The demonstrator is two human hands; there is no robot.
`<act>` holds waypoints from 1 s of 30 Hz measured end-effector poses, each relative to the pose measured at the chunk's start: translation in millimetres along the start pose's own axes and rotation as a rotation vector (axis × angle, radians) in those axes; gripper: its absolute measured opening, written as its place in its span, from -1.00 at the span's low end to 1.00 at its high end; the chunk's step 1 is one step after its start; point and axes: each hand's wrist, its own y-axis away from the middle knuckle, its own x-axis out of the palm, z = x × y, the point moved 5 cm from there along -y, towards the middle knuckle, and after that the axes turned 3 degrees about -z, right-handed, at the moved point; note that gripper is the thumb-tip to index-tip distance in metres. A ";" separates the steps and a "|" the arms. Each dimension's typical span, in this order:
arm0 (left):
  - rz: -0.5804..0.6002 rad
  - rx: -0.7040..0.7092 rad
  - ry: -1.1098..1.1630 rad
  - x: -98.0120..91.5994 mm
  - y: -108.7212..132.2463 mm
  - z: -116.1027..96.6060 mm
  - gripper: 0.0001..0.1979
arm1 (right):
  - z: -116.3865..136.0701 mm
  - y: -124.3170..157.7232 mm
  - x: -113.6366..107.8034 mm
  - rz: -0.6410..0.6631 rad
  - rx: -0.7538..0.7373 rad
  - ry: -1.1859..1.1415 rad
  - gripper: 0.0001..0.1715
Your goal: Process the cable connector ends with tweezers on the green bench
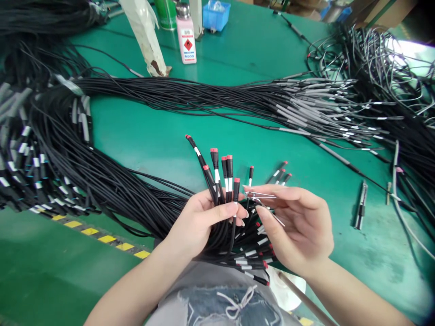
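Observation:
In my left hand [199, 219] is a small bunch of black cables [217, 181] with red-capped connector ends and white label sleeves. The fingers are closed around them, with the thumb on the nearest one [236, 188]. Just to the right, my right hand [299, 226] pinches several thin silver wire-like pieces [267, 196] between thumb and fingers; their exact kind cannot be made out. The two hands' fingertips are close together. More red-capped cables [251, 265] lie below and behind the hands, partly hidden by them.
Long black cable bundles [190, 93] cross the green table [142, 136], with a large heap [30, 167] at left and tangled grey wires [374, 59] at right. A utility knife [361, 206] lies at right. A pink bottle [186, 36], blue bin [215, 16] and post [144, 36] stand behind.

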 end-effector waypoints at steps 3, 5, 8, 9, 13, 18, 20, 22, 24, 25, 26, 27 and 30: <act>0.013 -0.002 0.004 -0.2 -0.1 -0.2 -0.87 | -1.7 1.2 3.6 0.042 -0.008 0.020 -0.49; 0.030 0.011 -0.009 -0.5 -0.4 -0.3 -0.86 | -3.1 2.3 5.0 0.063 -0.017 0.034 -0.50; 0.054 0.033 -0.035 -0.6 -0.6 -0.6 -0.86 | -4.2 3.7 4.9 0.070 -0.035 0.067 -0.50; 0.060 0.036 -0.042 -0.6 -0.5 -0.6 -0.85 | -4.3 4.1 4.8 0.072 -0.038 0.080 -0.50; 0.076 0.028 -0.036 -0.3 0.2 -0.2 -0.83 | -4.0 4.8 3.6 0.079 -0.044 0.105 -0.50; 0.062 -0.016 0.025 -1.6 -0.4 2.3 -0.87 | -4.7 6.3 1.3 0.111 -0.012 0.212 -0.54; 0.054 -0.043 0.038 -2.2 -1.0 4.0 -0.87 | -4.3 5.3 0.8 0.119 0.006 0.199 -0.57; 0.044 -0.085 0.046 -2.3 -1.3 6.6 -0.89 | -3.9 1.4 -0.4 0.097 0.041 0.128 -0.55; 0.037 -0.130 0.045 -1.9 -0.8 9.7 -0.88 | -4.2 -5.7 -3.8 0.030 0.086 0.095 -0.55; 0.041 -0.145 0.040 -1.3 -0.3 11.0 -0.86 | -5.0 -9.9 -5.6 0.004 0.115 0.117 -0.61; 0.048 -0.157 0.027 -0.8 0.4 12.3 -0.84 | -6.2 -14.0 -7.0 -0.009 0.148 0.157 -0.71; 0.053 -0.159 0.003 -0.6 1.1 13.2 -0.83 | -8.1 -17.8 -7.4 0.003 0.188 0.197 -0.81; 0.073 -0.093 -0.132 -0.9 2.3 13.1 -0.89 | -16.9 -22.5 -3.0 0.136 0.352 0.163 -0.81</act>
